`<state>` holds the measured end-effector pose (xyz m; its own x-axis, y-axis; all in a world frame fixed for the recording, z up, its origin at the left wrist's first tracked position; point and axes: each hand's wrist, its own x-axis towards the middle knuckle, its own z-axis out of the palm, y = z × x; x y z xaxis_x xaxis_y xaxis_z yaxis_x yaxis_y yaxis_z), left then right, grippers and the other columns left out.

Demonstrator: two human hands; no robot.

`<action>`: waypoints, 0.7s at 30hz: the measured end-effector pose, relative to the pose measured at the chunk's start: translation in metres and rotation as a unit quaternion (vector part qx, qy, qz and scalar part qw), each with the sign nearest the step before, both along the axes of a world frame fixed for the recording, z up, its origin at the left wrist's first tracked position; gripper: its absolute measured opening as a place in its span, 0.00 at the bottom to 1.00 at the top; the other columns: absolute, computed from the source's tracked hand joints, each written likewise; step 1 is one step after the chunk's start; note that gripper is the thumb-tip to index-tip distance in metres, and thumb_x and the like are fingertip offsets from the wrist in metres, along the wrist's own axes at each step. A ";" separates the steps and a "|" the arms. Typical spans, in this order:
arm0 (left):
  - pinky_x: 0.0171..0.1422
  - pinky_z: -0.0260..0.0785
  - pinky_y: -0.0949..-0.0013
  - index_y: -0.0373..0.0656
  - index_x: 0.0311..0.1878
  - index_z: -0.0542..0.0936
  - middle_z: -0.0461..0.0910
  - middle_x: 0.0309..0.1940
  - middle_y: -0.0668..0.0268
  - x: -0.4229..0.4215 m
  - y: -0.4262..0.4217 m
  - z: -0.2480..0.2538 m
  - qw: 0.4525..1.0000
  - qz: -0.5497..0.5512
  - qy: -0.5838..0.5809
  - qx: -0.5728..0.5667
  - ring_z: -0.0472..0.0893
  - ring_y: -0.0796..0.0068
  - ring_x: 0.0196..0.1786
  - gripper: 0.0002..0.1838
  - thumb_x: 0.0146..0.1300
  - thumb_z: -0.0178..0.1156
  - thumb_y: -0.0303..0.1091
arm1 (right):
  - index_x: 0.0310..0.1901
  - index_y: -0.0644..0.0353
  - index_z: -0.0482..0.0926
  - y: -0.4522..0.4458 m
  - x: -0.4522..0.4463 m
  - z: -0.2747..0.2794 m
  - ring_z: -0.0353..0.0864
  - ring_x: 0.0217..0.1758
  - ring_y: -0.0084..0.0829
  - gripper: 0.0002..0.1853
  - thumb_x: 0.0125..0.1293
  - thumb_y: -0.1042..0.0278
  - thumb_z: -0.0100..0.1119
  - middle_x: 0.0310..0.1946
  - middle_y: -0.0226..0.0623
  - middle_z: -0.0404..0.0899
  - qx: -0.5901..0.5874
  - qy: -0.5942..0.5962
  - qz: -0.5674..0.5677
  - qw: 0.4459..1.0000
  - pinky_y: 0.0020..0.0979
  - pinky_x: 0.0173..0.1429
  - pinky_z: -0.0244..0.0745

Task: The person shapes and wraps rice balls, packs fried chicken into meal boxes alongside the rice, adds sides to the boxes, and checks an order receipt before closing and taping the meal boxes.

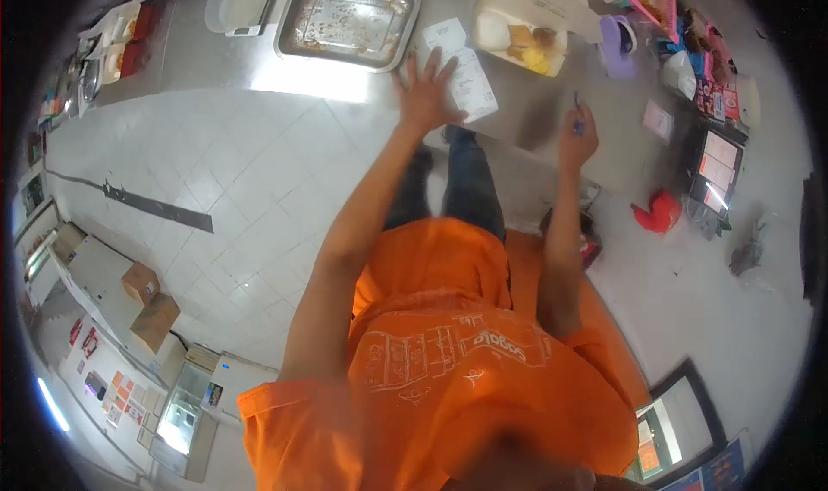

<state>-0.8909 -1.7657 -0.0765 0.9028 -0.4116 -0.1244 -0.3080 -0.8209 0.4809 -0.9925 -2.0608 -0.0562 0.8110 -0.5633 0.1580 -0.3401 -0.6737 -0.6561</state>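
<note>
Your left hand (423, 101) lies spread wide on the paper slip (475, 87) on the desk (522, 94), your right hand (580, 144) gripping a pen (578, 127).

A shiny metal bench (194, 47) runs across the top of the view. Towards its left sits a round, pale dish (237, 8), and just beside it a rectangular metal tray (338, 62), its base marked with brown residue. Farther right, an open white food box (509, 62) holds yellow and brown food (536, 58); near it stands a purple object (617, 47), then a pink basket (638, 2). A tablet-like screen (718, 170) glows at the far right, with a crumpled red item (660, 212) near it. At lower left, 2 cardboard boxes (155, 321) sit close together beyond the pale tiled floor (190, 137), which a dark strip (159, 204) crosses.
</note>
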 end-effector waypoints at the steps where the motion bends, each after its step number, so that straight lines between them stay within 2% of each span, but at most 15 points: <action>1: 0.72 0.34 0.20 0.68 0.75 0.63 0.49 0.80 0.65 -0.001 -0.001 0.000 1.000 -0.004 0.002 0.005 0.41 0.40 0.81 0.61 0.31 0.79 0.60 | 0.57 0.60 0.80 -0.016 0.002 0.001 0.85 0.51 0.37 0.22 0.63 0.62 0.66 0.49 0.43 0.84 -0.026 0.047 0.001 0.999 0.39 0.58 0.76; 3: 0.72 0.35 0.21 0.70 0.75 0.64 0.48 0.80 0.63 0.002 -0.003 0.005 1.000 -0.010 0.007 0.016 0.41 0.41 0.81 0.59 0.33 0.79 0.60 | 0.60 0.59 0.78 -0.011 0.014 0.015 0.79 0.59 0.40 0.25 0.62 0.61 0.68 0.58 0.42 0.78 -0.197 0.085 0.003 0.977 0.42 0.61 0.73; 5: 0.73 0.35 0.22 0.72 0.74 0.64 0.48 0.80 0.61 0.001 -0.005 0.011 0.999 -0.016 0.019 0.032 0.41 0.42 0.81 0.58 0.34 0.78 0.60 | 0.62 0.56 0.76 0.008 0.029 0.018 0.74 0.64 0.42 0.28 0.60 0.59 0.69 0.64 0.40 0.73 -0.270 0.090 0.040 0.958 0.43 0.64 0.71; 7: 0.74 0.36 0.23 0.73 0.74 0.65 0.47 0.80 0.61 0.002 -0.011 0.014 0.997 -0.052 0.006 0.051 0.41 0.42 0.81 0.56 0.35 0.78 0.59 | 0.59 0.53 0.78 0.049 0.061 0.024 0.75 0.61 0.43 0.25 0.59 0.60 0.68 0.60 0.38 0.74 -0.235 0.048 0.131 0.962 0.44 0.61 0.72; 8: 0.74 0.36 0.23 0.74 0.73 0.65 0.47 0.80 0.61 -0.001 -0.009 0.014 0.996 -0.068 0.002 0.063 0.41 0.42 0.81 0.55 0.35 0.78 0.59 | 0.55 0.51 0.81 0.072 0.077 0.034 0.78 0.56 0.43 0.21 0.60 0.61 0.67 0.54 0.37 0.78 -0.206 0.025 0.191 0.959 0.44 0.58 0.74; 9: 0.74 0.37 0.24 0.75 0.71 0.69 0.49 0.80 0.60 -0.003 -0.009 0.014 0.995 -0.081 -0.013 0.055 0.43 0.43 0.81 0.49 0.40 0.77 0.56 | 0.51 0.51 0.82 0.075 0.086 0.029 0.79 0.52 0.43 0.17 0.60 0.63 0.65 0.50 0.36 0.79 -0.179 0.017 0.203 0.962 0.43 0.55 0.75; 12: 0.75 0.37 0.25 0.75 0.68 0.73 0.52 0.78 0.59 -0.010 -0.012 0.023 0.990 -0.129 -0.019 0.054 0.45 0.43 0.80 0.42 0.44 0.74 0.52 | 0.41 0.53 0.83 0.084 0.104 0.029 0.81 0.43 0.42 0.08 0.60 0.69 0.60 0.39 0.35 0.81 -0.129 -0.022 0.232 0.964 0.43 0.47 0.76; 13: 0.76 0.39 0.26 0.69 0.69 0.73 0.54 0.78 0.59 -0.014 -0.011 0.026 0.987 -0.153 0.001 0.045 0.47 0.47 0.80 0.41 0.46 0.72 0.46 | 0.38 0.53 0.83 0.086 0.103 0.034 0.81 0.41 0.42 0.07 0.59 0.70 0.58 0.37 0.35 0.81 -0.132 -0.044 0.237 0.962 0.42 0.45 0.76; 14: 0.77 0.38 0.28 0.69 0.68 0.74 0.55 0.77 0.59 -0.018 -0.012 0.021 0.984 -0.179 -0.005 0.020 0.48 0.47 0.80 0.40 0.46 0.72 0.46 | 0.36 0.54 0.82 0.088 0.100 0.041 0.81 0.39 0.41 0.06 0.59 0.71 0.57 0.35 0.34 0.81 -0.134 -0.063 0.241 0.959 0.42 0.43 0.76; 16: 0.79 0.37 0.32 0.68 0.67 0.75 0.56 0.76 0.59 -0.026 -0.015 0.003 0.972 -0.232 -0.018 -0.030 0.50 0.48 0.79 0.38 0.48 0.71 0.45 | 0.38 0.54 0.82 0.093 0.091 0.030 0.81 0.42 0.43 0.06 0.61 0.70 0.59 0.39 0.35 0.82 -0.158 0.022 0.252 0.955 0.42 0.47 0.75; 17: 0.81 0.38 0.37 0.62 0.67 0.75 0.57 0.76 0.58 -0.028 -0.017 0.019 0.965 -0.263 0.006 -0.015 0.52 0.50 0.79 0.37 0.49 0.69 0.42 | 0.39 0.55 0.82 0.094 0.087 0.023 0.81 0.44 0.43 0.06 0.61 0.69 0.60 0.41 0.35 0.83 -0.171 0.064 0.257 0.949 0.43 0.49 0.75; 20: 0.78 0.48 0.40 0.59 0.66 0.76 0.58 0.75 0.58 -0.035 -0.019 0.008 0.957 -0.277 -0.004 -0.083 0.58 0.48 0.76 0.36 0.49 0.69 0.41 | 0.36 0.55 0.82 0.091 0.079 0.013 0.81 0.40 0.40 0.04 0.58 0.71 0.59 0.37 0.34 0.82 -0.182 -0.013 0.302 0.936 0.41 0.44 0.76; 21: 0.78 0.49 0.41 0.56 0.66 0.76 0.60 0.74 0.57 -0.031 -0.016 0.010 0.955 -0.274 -0.018 -0.113 0.59 0.47 0.75 0.35 0.50 0.69 0.41 | 0.37 0.55 0.83 0.094 0.077 0.036 0.82 0.43 0.40 0.06 0.59 0.68 0.64 0.40 0.33 0.83 -0.129 -0.016 0.275 0.953 0.42 0.48 0.75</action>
<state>-0.9222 -1.7819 -0.0661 0.5462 -0.8361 0.0506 -0.6817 -0.4086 0.6069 -0.9156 -1.9669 -0.0204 0.9649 0.0067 0.2624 0.1282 -0.8844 -0.4489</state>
